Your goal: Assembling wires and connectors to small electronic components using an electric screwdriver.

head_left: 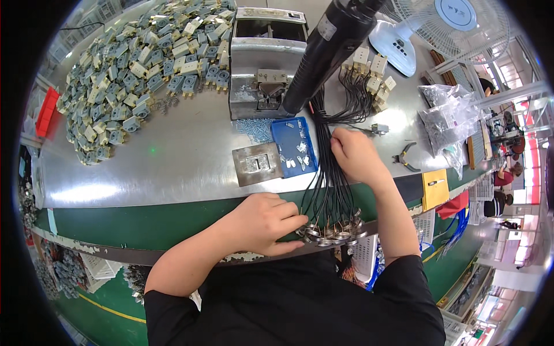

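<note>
Black tool [332,52] flanks wires [332,184] reaching table edge [130,255].

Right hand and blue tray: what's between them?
The black cables lie between the right hand and the blue tray, as the head view shows.

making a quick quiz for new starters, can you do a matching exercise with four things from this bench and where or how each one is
Things:
1. left hand
2. right hand
3. blue tray
4. red bin

Places or states:
A. beside the large heap of grey and cream parts, toward the picture's left edge
B. at the upper stretch of the black cables, away from their metal ends
C. close by the metal ends of the black cables
D. with small pale parts in it, next to a flat metal plate

Right pairs: 1-C, 2-B, 3-D, 4-A
</note>
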The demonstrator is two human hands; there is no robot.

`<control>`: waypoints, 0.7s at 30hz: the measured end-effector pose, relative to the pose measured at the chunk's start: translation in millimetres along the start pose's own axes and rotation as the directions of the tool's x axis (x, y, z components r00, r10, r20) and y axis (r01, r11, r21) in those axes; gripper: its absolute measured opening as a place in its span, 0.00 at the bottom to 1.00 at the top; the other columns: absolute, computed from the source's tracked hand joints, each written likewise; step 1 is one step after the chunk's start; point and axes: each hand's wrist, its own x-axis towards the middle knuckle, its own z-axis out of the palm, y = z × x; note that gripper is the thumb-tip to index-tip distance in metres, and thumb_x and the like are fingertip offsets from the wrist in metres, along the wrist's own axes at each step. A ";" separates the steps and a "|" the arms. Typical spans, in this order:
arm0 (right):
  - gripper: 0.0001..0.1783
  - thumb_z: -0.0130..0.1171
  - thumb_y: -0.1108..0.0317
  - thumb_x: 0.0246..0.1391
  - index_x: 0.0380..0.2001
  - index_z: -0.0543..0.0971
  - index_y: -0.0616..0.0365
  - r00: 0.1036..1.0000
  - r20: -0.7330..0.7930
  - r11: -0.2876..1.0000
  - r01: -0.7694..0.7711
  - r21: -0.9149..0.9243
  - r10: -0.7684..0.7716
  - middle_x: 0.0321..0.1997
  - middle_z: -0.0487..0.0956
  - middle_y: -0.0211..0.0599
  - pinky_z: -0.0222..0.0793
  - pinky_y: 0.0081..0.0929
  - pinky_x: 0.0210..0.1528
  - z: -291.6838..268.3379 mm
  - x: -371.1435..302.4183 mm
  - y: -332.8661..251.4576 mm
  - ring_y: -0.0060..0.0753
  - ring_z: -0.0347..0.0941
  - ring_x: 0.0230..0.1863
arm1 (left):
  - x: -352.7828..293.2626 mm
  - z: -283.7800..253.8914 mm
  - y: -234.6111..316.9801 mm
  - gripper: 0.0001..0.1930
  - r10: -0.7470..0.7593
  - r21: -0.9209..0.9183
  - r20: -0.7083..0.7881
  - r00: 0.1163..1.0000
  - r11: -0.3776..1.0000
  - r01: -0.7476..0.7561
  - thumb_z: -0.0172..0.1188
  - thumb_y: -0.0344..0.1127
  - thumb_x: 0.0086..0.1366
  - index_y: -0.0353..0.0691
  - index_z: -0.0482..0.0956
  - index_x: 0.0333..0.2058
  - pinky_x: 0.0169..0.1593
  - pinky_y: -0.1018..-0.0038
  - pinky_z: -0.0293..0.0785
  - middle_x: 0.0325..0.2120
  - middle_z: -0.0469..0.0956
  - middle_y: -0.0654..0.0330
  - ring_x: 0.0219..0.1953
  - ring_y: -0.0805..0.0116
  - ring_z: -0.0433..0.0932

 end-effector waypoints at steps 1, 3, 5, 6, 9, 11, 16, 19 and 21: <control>0.11 0.55 0.67 0.65 0.34 0.79 0.65 1.000 -0.001 0.998 0.002 -0.062 -0.003 0.31 0.80 0.60 0.73 0.55 0.42 -0.5 -0.1 -1.5 0.68 0.77 0.38 | 0.0 0.9 0.1 0.21 0.003 0.000 -0.001 1.000 1.000 -0.003 0.77 0.46 0.54 0.41 0.84 0.41 0.32 0.68 0.75 0.29 0.78 0.64 0.26 0.63 0.78; 0.12 0.56 0.66 0.65 0.33 0.79 0.64 0.998 -0.046 0.991 0.040 -0.128 -0.046 0.28 0.80 0.56 0.73 0.51 0.39 1.1 -2.9 3.4 0.62 0.78 0.34 | -0.3 2.5 0.0 0.21 0.029 0.042 0.001 1.000 0.999 -0.029 0.77 0.46 0.54 0.41 0.84 0.41 0.33 0.68 0.75 0.30 0.78 0.64 0.27 0.63 0.79; 0.13 0.56 0.65 0.66 0.32 0.79 0.64 0.992 -0.084 0.978 0.072 -0.194 -0.089 0.25 0.80 0.52 0.73 0.48 0.35 -1.4 -2.7 10.0 0.56 0.79 0.31 | 0.9 2.8 -2.5 0.20 0.044 0.053 -0.008 0.999 0.998 -0.043 0.77 0.46 0.54 0.41 0.84 0.41 0.33 0.68 0.76 0.30 0.79 0.64 0.27 0.63 0.79; 0.13 0.57 0.65 0.67 0.31 0.79 0.63 0.990 0.040 0.970 -0.142 0.200 0.137 0.23 0.78 0.44 0.71 0.40 0.31 -4.6 -0.1 10.9 0.44 0.78 0.28 | -0.6 3.2 -2.9 0.20 0.051 0.063 -0.016 0.999 0.997 -0.050 0.76 0.46 0.54 0.41 0.84 0.41 0.34 0.68 0.76 0.31 0.80 0.64 0.28 0.63 0.80; 0.12 0.58 0.64 0.70 0.34 0.79 0.61 0.840 0.416 0.570 -0.542 0.618 0.349 0.23 0.74 0.27 0.61 0.21 0.23 -26.3 -8.6 1.3 0.18 0.71 0.25 | -5.1 1.5 -5.8 0.20 0.039 0.048 -0.031 0.999 0.998 -0.037 0.76 0.46 0.54 0.41 0.84 0.41 0.35 0.68 0.77 0.31 0.81 0.63 0.29 0.62 0.81; 0.10 0.57 0.63 0.71 0.42 0.79 0.60 0.847 0.412 0.140 -0.477 0.868 0.336 0.26 0.75 0.31 0.61 0.20 0.23 -27.3 -26.6 15.4 0.20 0.72 0.25 | -4.1 -3.5 -0.7 0.20 0.036 0.060 -0.027 0.999 0.998 -0.034 0.76 0.47 0.55 0.42 0.84 0.40 0.36 0.68 0.78 0.33 0.82 0.63 0.30 0.62 0.82; 0.29 0.44 0.50 0.76 0.52 0.77 0.69 0.964 0.188 -0.209 -0.149 0.967 0.186 0.36 0.81 0.41 0.74 0.31 0.45 -61.8 -27.0 -19.5 0.40 0.81 0.39 | -0.5 -12.4 -1.7 0.24 -0.084 -0.184 -0.229 0.970 0.982 0.042 0.78 0.42 0.55 0.38 0.84 0.47 0.39 0.71 0.79 0.38 0.85 0.60 0.34 0.64 0.86; 0.26 0.48 0.52 0.75 0.51 0.79 0.68 0.991 0.091 0.373 -0.048 0.927 -0.098 0.40 0.84 0.42 0.75 0.31 0.45 -63.8 -2.1 -39.3 0.37 0.82 0.41 | -2.9 -18.8 -1.9 0.32 -0.333 -0.475 -0.358 0.873 0.869 0.137 0.78 0.39 0.57 0.33 0.77 0.58 0.41 0.72 0.79 0.39 0.84 0.57 0.37 0.67 0.86; 0.13 0.60 0.64 0.69 0.43 0.83 0.65 0.954 0.257 0.714 -0.071 0.697 -0.156 0.31 0.83 0.36 0.75 0.34 0.40 -58.0 7.0 -72.1 0.28 0.81 0.34 | -7.5 -27.9 -3.0 0.36 -0.407 -0.573 -0.367 0.837 0.808 0.142 0.77 0.39 0.59 0.32 0.70 0.62 0.40 0.74 0.78 0.38 0.83 0.57 0.35 0.69 0.84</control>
